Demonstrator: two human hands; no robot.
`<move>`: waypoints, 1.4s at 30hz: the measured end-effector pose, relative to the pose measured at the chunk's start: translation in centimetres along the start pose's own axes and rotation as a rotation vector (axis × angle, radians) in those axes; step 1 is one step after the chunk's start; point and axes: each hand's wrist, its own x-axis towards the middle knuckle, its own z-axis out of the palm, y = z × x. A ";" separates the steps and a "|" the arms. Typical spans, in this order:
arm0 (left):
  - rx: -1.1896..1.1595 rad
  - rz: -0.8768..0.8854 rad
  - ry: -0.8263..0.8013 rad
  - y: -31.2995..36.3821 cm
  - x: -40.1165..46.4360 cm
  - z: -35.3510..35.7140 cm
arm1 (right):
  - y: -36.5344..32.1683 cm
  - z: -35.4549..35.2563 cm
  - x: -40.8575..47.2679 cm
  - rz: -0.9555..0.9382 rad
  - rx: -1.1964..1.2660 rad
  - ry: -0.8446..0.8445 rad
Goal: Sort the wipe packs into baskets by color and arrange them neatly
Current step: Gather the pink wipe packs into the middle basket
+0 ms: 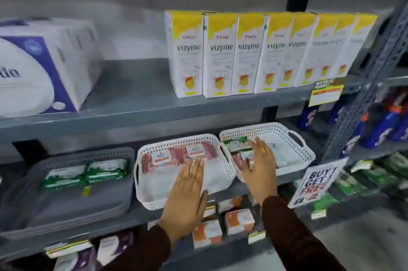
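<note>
Three baskets stand on the middle shelf. The grey basket point(28, 191) at the left holds two green wipe packs point(85, 174) side by side. The white middle basket point(141, 184) holds pink wipe packs point(176, 156) along its back. The white right basket point(302, 149) holds a green pack point(236, 143) at the back and a pink pack point(239, 161) in front, partly hidden. My left hand point(187, 189) hovers flat over the middle basket, fingers apart, empty. My right hand point(260, 164) is spread over the right basket's packs; contact is unclear.
Yellow-and-white Vizyme boxes point(242, 54) and a blue-white paper pack point(39, 65) stand on the upper shelf. Orange-white boxes point(238, 221) sit on the shelf below. A "Buy 1 Get 1 Free" sign point(315, 182) hangs at the right, beside a perforated metal upright point(362, 85).
</note>
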 end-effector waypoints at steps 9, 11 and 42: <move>0.130 -0.149 -0.314 1.9 1.7 8.7 | 9.3 0.1 10.0 0.127 -0.096 -0.842; 0.138 -0.165 -0.308 2.4 1.5 9.3 | 10.6 0.6 11.3 0.185 -0.045 -0.981; 0.186 -0.161 -0.188 -0.7 -1.1 8.0 | 1.8 11.4 6.2 0.084 0.067 -0.571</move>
